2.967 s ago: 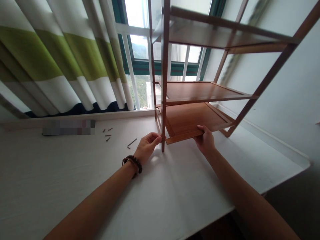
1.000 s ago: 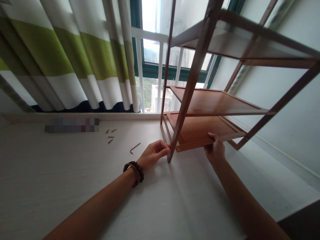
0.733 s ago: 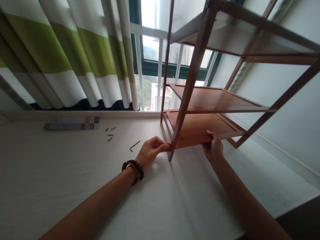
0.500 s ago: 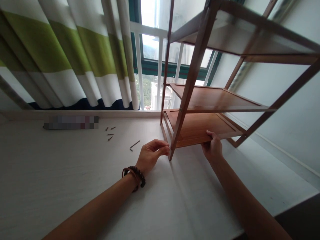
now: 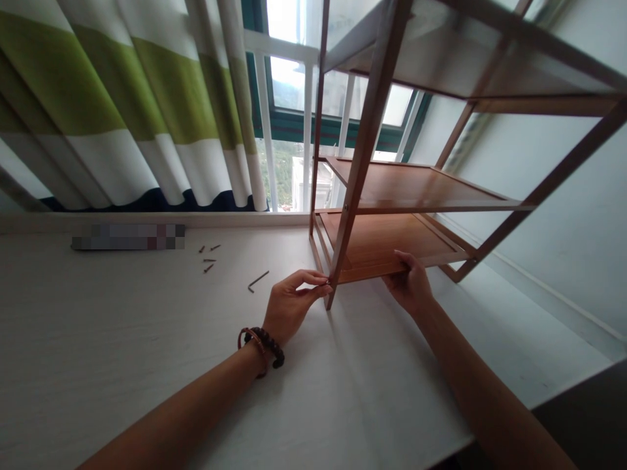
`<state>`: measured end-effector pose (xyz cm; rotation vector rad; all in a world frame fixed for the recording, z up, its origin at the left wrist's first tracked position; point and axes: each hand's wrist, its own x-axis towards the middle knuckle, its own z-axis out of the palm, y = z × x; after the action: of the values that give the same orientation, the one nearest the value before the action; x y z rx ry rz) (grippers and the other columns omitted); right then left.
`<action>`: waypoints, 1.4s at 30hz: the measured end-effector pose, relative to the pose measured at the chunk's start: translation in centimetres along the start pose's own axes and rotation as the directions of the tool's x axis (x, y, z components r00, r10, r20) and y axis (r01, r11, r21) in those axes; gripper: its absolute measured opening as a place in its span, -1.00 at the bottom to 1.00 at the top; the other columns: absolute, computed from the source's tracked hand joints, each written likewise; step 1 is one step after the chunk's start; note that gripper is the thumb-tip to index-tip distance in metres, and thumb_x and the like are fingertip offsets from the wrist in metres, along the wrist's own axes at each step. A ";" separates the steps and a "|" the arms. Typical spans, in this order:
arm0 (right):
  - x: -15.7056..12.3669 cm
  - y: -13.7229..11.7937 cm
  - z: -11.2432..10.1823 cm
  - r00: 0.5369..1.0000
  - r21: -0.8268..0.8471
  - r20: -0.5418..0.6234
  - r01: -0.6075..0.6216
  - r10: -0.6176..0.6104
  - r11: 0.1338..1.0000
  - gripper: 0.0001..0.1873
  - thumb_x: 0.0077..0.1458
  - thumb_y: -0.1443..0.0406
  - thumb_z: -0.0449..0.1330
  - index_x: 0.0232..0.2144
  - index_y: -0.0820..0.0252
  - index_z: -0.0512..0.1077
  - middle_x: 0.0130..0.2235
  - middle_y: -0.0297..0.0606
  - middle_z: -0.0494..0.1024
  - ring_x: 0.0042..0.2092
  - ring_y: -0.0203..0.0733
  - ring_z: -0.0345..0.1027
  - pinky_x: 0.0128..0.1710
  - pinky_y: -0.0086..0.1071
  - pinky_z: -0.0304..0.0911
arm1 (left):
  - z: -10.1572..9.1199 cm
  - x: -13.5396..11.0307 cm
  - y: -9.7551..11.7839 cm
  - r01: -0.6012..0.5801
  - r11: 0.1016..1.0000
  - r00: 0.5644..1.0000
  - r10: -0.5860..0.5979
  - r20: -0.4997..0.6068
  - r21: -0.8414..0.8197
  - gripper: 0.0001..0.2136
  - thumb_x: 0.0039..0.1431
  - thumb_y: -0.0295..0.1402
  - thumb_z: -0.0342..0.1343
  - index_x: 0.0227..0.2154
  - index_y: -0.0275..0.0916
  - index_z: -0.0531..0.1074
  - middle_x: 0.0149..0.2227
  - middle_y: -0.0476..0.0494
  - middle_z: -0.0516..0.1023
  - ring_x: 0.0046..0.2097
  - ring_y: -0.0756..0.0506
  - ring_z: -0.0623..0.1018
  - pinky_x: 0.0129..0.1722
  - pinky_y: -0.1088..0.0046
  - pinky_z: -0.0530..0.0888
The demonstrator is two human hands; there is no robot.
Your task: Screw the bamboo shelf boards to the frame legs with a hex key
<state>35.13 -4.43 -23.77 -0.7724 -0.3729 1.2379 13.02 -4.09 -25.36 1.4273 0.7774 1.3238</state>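
Rack [image 5: 421, 186] stands upright on the white counter [image 5: 147, 326], in front of the window. Right hand [image 5: 410, 282] has the bottom board [image 5: 382, 238] by its front edge, thumb on top, fingers curled under; my read: holding it level and tight to the leg [image 5: 350, 196]. Left hand [image 5: 289, 301] is in a narrow pinch at the leg's outer side, near the foot, in line with the board's end; maybe a screw head in there, too small to tell. Rack's long axis runs upright, near leg slanting in view, foot toward lower left. Board lies roughly flat, long side apparently left-right. Four loose screws [image 5: 209, 260] and hex key [image 5: 259, 279] lie left of the hand, likely for easy reach; key's long arm points away and right
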 end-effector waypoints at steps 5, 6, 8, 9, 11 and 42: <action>-0.7 0.6 0.5 0.994 -0.120 0.071 -0.078 0.087 0.990 -0.92 -0.15 0.41 0.18 -0.48 0.32 0.36 -0.48 -0.30 0.52 -0.50 -0.26 0.42 -0.52 -0.38 0.43 | 0.0 -0.2 0.2 0.045 0.999 0.998 -0.045 0.043 0.001 -0.85 -0.14 -0.34 0.24 -0.49 -0.29 0.46 -0.22 -0.14 0.54 -0.21 -0.09 0.52 -0.15 0.34 0.47; -0.7 0.6 0.5 0.996 -0.121 0.058 -0.062 0.070 0.991 -0.94 -0.17 0.43 0.18 -0.51 0.32 0.35 -0.52 -0.32 0.51 -0.52 -0.27 0.41 -0.53 -0.38 0.43 | 0.0 -0.2 0.3 0.058 0.998 0.997 -0.057 0.061 -0.002 -0.85 -0.15 -0.34 0.25 -0.51 -0.29 0.45 -0.22 -0.15 0.54 -0.21 -0.10 0.53 -0.13 0.32 0.47; -0.7 0.4 0.5 0.998 -0.123 0.038 -0.039 0.044 0.992 -0.95 -0.19 0.46 0.17 -0.57 0.31 0.33 -0.58 -0.35 0.47 -0.56 -0.27 0.39 -0.56 -0.37 0.42 | 0.1 -0.3 0.4 0.073 0.997 0.993 -0.073 0.091 0.003 -0.84 -0.17 -0.34 0.26 -0.53 -0.30 0.43 -0.23 -0.17 0.55 -0.22 -0.11 0.53 -0.11 0.29 0.46; -0.7 0.3 0.5 0.999 -0.122 0.033 -0.032 0.036 0.992 -0.94 -0.19 0.47 0.16 -0.59 0.31 0.32 -0.59 -0.36 0.45 -0.57 -0.27 0.38 -0.58 -0.37 0.42 | 0.2 -0.3 0.4 0.073 0.997 0.993 -0.074 0.096 0.012 -0.84 -0.17 -0.34 0.26 -0.53 -0.30 0.42 -0.24 -0.17 0.56 -0.22 -0.11 0.54 -0.10 0.28 0.46; -0.8 0.2 0.6 0.999 -0.121 0.028 -0.025 0.029 0.992 -0.93 -0.19 0.47 0.15 -0.62 0.31 0.31 -0.61 -0.37 0.42 -0.59 -0.29 0.36 -0.61 -0.38 0.41 | 0.3 -0.4 0.4 0.062 0.998 0.994 -0.064 0.090 0.033 -0.84 -0.17 -0.35 0.26 -0.53 -0.30 0.42 -0.26 -0.16 0.56 -0.22 -0.10 0.54 -0.10 0.28 0.45; -0.6 1.5 1.1 0.999 -0.014 -0.016 0.045 -0.045 0.999 -0.92 -0.22 0.47 0.16 -0.61 0.31 0.29 -0.59 -0.40 0.41 -0.52 -0.33 0.35 -0.47 -0.34 0.46 | -0.4 0.3 0.2 -0.056 0.958 0.996 0.034 0.082 0.283 -0.86 -0.08 -0.31 0.21 -0.52 -0.27 0.40 -0.30 -0.12 0.58 -0.22 -0.08 0.55 -0.15 0.39 0.47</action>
<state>33.16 -4.49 -23.91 -0.7812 -0.3843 1.1874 12.65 -3.81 -25.08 1.7217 0.9172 1.2185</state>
